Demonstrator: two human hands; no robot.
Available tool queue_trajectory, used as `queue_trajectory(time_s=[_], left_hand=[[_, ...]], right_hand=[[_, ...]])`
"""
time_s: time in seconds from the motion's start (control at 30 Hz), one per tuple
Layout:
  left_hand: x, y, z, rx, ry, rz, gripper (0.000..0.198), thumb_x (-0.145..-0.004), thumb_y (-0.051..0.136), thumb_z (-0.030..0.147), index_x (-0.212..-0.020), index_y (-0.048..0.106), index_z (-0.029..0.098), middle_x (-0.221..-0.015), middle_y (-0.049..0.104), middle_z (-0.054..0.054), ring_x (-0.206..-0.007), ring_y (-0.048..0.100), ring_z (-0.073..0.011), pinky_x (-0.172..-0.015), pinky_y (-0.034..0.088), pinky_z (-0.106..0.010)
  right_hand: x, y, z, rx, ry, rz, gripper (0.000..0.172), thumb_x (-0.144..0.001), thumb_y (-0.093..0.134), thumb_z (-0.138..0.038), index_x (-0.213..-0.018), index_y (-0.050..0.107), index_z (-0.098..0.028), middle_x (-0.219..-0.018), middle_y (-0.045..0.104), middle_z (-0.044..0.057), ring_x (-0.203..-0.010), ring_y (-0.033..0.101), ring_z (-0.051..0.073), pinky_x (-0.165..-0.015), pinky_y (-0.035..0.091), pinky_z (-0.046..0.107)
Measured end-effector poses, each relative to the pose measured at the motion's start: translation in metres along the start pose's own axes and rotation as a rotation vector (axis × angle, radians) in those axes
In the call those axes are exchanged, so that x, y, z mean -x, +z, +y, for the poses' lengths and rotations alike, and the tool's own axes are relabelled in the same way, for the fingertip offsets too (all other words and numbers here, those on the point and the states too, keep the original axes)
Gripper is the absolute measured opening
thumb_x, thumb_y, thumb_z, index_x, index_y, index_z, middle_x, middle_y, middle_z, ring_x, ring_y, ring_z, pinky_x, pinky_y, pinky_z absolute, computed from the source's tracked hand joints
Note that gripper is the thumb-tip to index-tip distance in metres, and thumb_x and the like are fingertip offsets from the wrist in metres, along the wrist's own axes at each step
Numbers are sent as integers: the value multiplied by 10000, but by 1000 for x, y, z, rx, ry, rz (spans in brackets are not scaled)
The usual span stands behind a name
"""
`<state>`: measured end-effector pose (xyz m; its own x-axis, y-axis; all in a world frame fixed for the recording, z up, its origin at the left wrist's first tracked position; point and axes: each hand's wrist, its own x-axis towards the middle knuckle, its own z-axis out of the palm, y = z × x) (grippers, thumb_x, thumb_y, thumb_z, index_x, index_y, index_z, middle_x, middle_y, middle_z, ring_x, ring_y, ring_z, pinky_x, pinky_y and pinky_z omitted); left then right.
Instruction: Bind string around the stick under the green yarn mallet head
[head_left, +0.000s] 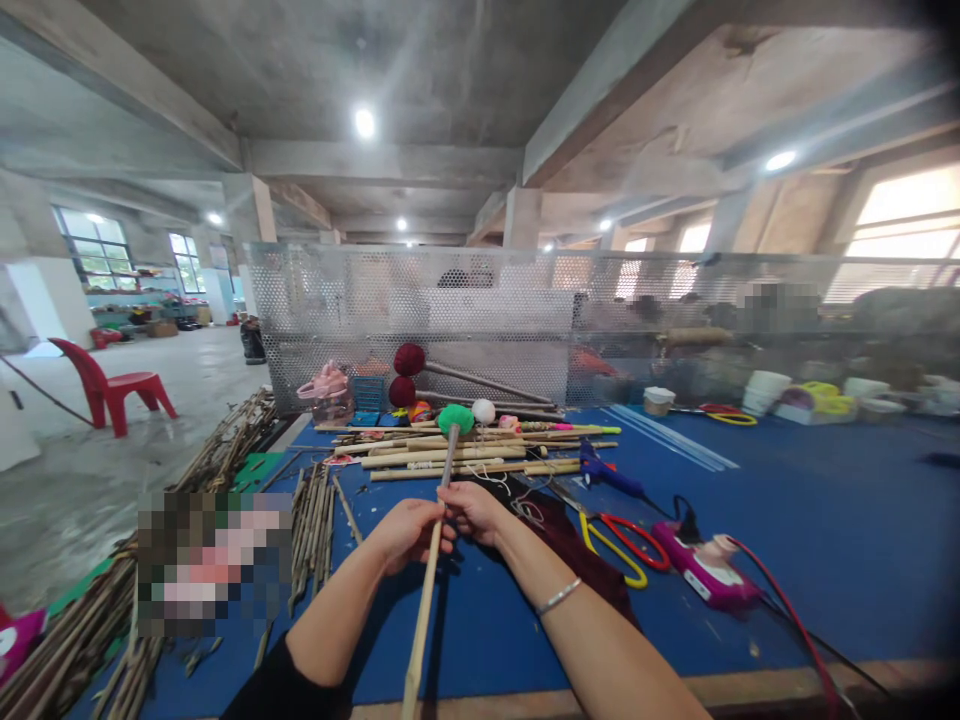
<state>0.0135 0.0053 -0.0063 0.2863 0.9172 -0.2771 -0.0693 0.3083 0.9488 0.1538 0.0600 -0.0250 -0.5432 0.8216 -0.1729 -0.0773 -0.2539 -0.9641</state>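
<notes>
A long pale stick (424,620) slants up from the table's front edge, with a grey upper section and a round green head (455,419) at its far end. My left hand (411,532) is closed around the stick from the left. Just above and to the right, my right hand (472,510) pinches the stick where the pale part meets the grey section. Behind the green head lie a white ball (484,411) and two dark red balls on sticks (409,360). Several pale sticks (442,457) lie crosswise beyond my hands.
Red-and-yellow-handled scissors (626,545), a blue glue gun (611,473) and a magenta power strip (705,570) sit on the blue table (840,530) at right. Bundled twigs (311,520) lie left. A perforated metal screen (480,330) stands behind; a red chair (116,385) is far left.
</notes>
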Motion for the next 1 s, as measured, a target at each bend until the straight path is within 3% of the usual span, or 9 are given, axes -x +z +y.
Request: queue_trajectory(time_s=[0.13, 0.27, 0.4, 0.5, 0.67, 0.77, 0.87, 1.0], left_hand=[[-5, -2, -7, -203, 72, 137, 374, -572, 696, 433, -573, 506, 111, -456, 537, -21, -374, 473, -88, -385, 330, -191], [-7, -5, -5, 12, 7, 22, 325, -638, 665, 397, -645, 541, 96, -564, 580, -38, -453, 520, -78, -415, 363, -166], [-6, -7, 0, 209, -70, -92, 260, -708, 617, 330, -776, 583, 81, -658, 609, -56, -513, 554, -70, -468, 409, -153], [-5, -7, 0, 133, -105, -69, 312, -698, 610, 388, -811, 584, 99, -677, 620, -63, -506, 558, -83, -449, 405, -164], [-7, -6, -6, -107, 14, 67, 384, -573, 687, 457, -605, 507, 119, -475, 528, -3, -369, 432, -46, -390, 319, -157], [-6, -4, -4, -34, 82, 23, 365, -584, 686, 433, -590, 503, 118, -495, 519, 6, -402, 436, -38, -425, 336, -154], [-3, -2, 1, 46, 43, -46, 320, -606, 678, 402, -663, 543, 117, -560, 540, -2, -457, 477, -48, -470, 381, -162], [-2, 1, 0, 35, -13, -19, 302, -616, 658, 396, -683, 526, 133, -558, 532, 8, -458, 482, -64, -462, 397, -180]], right_hand=[[-1, 2, 2, 73, 36, 90, 303, -668, 622, -396, -626, 438, -158, -349, 273, -115, -283, 148, 14, -308, 53, 178], [6, 1, -7, -59, 74, -23, 237, -707, 590, -360, -726, 488, -146, -376, 271, -123, -300, 120, 6, -331, 39, 160], [9, -2, -11, -95, 49, -111, 233, -706, 591, -341, -784, 503, -140, -436, 404, -90, -305, 153, -1, -340, 37, 161], [7, -2, -7, -41, 15, -72, 253, -693, 600, -361, -701, 466, -147, -428, 401, -88, -299, 163, 2, -334, 34, 172], [4, -1, -2, -4, 9, 26, 283, -672, 620, -362, -645, 419, -165, -375, 267, -123, -297, 134, 9, -329, 34, 175], [5, -3, -5, -77, 35, -64, 254, -688, 608, -357, -690, 449, -159, -391, 265, -123, -309, 124, 7, -339, 27, 169], [6, -4, -6, -123, 47, -141, 252, -686, 612, -353, -779, 502, -145, -395, 250, -127, -317, 113, 7, -346, 23, 166], [3, -1, -2, -70, 1, -58, 287, -651, 637, -372, -750, 500, -141, -389, 280, -124, -309, 127, 4, -338, 26, 172]])
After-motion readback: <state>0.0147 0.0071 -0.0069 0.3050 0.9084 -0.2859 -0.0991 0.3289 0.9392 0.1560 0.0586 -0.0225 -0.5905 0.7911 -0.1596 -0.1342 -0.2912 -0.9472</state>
